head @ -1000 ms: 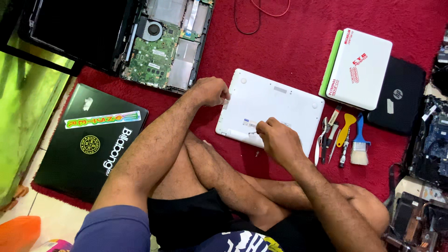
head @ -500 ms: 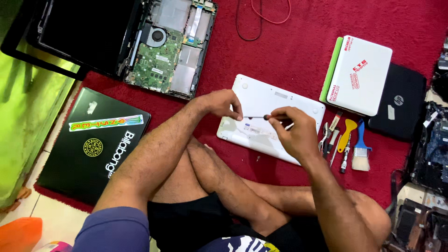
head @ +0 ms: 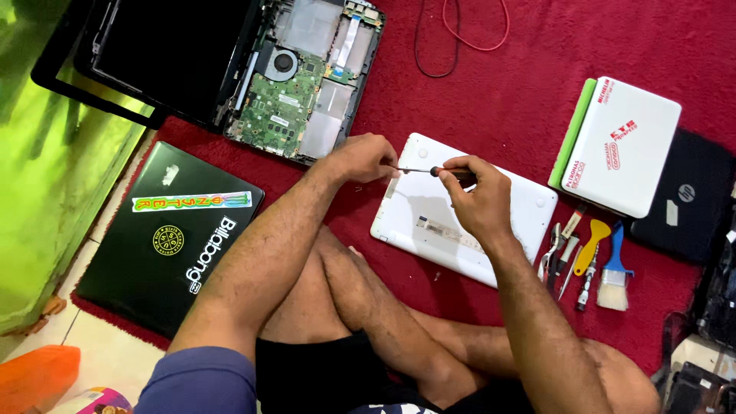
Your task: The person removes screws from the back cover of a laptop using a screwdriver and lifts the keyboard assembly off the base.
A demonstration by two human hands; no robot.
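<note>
One view only, from my head, looking down past my crossed legs. My right hand (head: 475, 201) is closed around the dark handle of a small screwdriver (head: 435, 172), and my left hand (head: 366, 157) pinches together at its thin metal tip; whether those fingers hold a screw or only the shaft is too small to tell. The screwdriver lies nearly level, its long axis running left to right between my two hands, handle on the right, tip on the left. Both hands hover over the near-left part of the white laptop (head: 460, 222), which lies bottom up on the red carpet (head: 491, 84); my left hand is nearer its left edge.

The white laptop is smooth, matte plastic with rounded corners. Left of it, well apart, lies a black laptop (head: 165, 238), glossy, with stickers. Above, an opened laptop (head: 307, 77) shows a green circuit board and a round fan. To the right, on the carpet just beside the white laptop, lie tweezers, a yellow pry tool (head: 592, 247) and a blue-handled brush (head: 615, 270); further up, a white-and-green laptop (head: 621, 146).
</note>
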